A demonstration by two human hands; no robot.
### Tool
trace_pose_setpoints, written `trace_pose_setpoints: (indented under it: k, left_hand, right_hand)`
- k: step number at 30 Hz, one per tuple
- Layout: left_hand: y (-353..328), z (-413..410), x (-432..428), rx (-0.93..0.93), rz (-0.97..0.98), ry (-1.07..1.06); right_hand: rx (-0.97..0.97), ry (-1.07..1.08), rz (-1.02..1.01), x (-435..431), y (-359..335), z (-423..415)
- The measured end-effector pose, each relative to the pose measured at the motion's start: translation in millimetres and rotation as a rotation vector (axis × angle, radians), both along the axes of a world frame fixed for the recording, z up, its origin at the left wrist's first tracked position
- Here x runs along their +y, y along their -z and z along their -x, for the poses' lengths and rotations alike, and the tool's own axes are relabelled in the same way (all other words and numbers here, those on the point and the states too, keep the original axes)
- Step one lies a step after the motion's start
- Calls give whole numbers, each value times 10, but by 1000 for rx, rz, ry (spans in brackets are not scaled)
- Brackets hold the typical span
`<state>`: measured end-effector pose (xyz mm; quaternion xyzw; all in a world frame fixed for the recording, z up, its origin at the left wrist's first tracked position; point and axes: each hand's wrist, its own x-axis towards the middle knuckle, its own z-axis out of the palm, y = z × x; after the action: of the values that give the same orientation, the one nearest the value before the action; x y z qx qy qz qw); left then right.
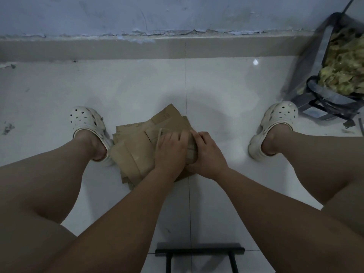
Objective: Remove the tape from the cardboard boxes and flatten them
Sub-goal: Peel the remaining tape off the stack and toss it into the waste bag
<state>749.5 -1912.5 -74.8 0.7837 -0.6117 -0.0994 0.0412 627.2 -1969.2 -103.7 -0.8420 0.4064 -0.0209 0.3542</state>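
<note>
Worked on the tiled floor (216, 85), between the left clog (86, 123) at 9 o'clock and the right clog (275, 123) at 3 o'clock. Found the cardboard stack (136, 152) lying flat there, spread toward 9 o'clock from both hands.

Laid the left hand (171, 149) on the top piece (192, 152), fingers fairly straight and pressing down. Wrapped the right hand (207, 152) round the 3 o'clock edge of that piece, fingers curled over it and the thumb seemingly beneath.

Judged as the flattening step. Called for:
1. Weight set over the left palm before any fold.
2. Gripped edge folded along its own crease, then pressed from the crease outward against spring-back.
3. A check for leftover tape; none discernible under the hands.

Risk noted: loose sheets liable to slide on glossy tile.
</note>
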Motion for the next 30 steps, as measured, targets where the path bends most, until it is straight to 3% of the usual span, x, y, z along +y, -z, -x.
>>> trace_pose_setpoints:
  k: [5,13,20,24,30]
  left_hand:
    - [2,-80,-146,107,-14,-163]
    - [-125,-212,-231,496,-69,-308]
    - [-169,-202,-108,812,-25,-540]
    - [-212,-144,-204,606,-1,-453]
    - [-338,-52,-378,445,-116,-656]
  right_hand:
    - [-97,31,51,66,-83,-85]
    - [-169,131,-32,45,-161,-93]
    - [-172,39,-108,-86,-211,-145]
    - [-215,145,-4,-19,-219,-179]
    - [-125,150,276,60,-213,-208]
